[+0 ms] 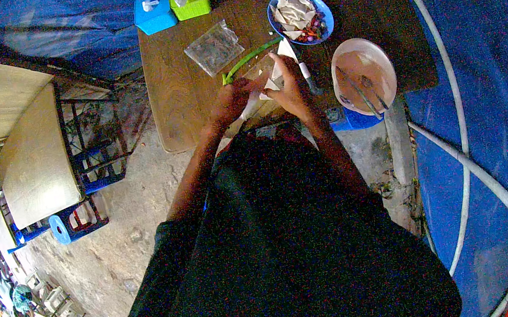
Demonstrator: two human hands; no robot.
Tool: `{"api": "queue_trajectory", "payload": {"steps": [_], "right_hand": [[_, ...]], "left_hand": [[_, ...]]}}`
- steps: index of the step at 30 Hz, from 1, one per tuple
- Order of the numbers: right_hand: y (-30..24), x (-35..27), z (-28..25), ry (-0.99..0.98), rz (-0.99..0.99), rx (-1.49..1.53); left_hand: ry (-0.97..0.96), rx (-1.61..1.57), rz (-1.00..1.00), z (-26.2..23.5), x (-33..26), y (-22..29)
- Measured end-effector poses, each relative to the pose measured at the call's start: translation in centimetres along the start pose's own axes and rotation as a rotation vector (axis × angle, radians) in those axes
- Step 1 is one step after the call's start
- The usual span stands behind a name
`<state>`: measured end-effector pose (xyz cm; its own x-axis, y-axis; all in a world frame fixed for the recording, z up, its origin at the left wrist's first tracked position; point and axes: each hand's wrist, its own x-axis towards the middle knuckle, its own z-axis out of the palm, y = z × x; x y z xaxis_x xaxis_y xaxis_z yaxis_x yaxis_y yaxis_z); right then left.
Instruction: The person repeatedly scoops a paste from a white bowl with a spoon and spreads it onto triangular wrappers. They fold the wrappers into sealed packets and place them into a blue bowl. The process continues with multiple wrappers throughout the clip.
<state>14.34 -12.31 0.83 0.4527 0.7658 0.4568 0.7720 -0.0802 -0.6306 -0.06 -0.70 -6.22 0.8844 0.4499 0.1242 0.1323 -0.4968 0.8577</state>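
Observation:
Both my hands work close together over a board (260,69) near the table's front edge. My left hand (234,102) is closed, its fingers curled toward the right hand; what it grips is hidden. Between the thumb and fingers of my right hand (293,89) is a thin white piece (276,74), seemingly cut with straight edges. Just beyond the hands lies a long green vegetable (250,58), its kind unclear. Beside the right hand lies a knife (287,51), with a pale blade. A blue bowl (328,18) holds white triangular pieces (295,12) and chopped reddish-purple bits.
A clear plastic bag (214,48) lies on the wooden table (173,105). Blue (155,18) and green tissue boxes (191,5) stand at the far left. A pink basin (385,64) with utensils sits at the right edge. Blue tarpaulin (484,77) and pale poles (452,89) border the right side.

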Motion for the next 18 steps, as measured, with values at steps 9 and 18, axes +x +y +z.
{"api": "queue_trajectory", "payload": {"steps": [9, 18], "right_hand": [[4.4, -1.7, 1.6, -0.518, 0.23, 0.051], [14.1, -6.6, 7.7, -0.406, 0.405, 0.094]], "left_hand": [[-0.091, 0.17, -0.023, -0.8, 0.5, 2.3], [-0.039, -0.229, -0.282, 0.1, -2.5, -7.8]]}}
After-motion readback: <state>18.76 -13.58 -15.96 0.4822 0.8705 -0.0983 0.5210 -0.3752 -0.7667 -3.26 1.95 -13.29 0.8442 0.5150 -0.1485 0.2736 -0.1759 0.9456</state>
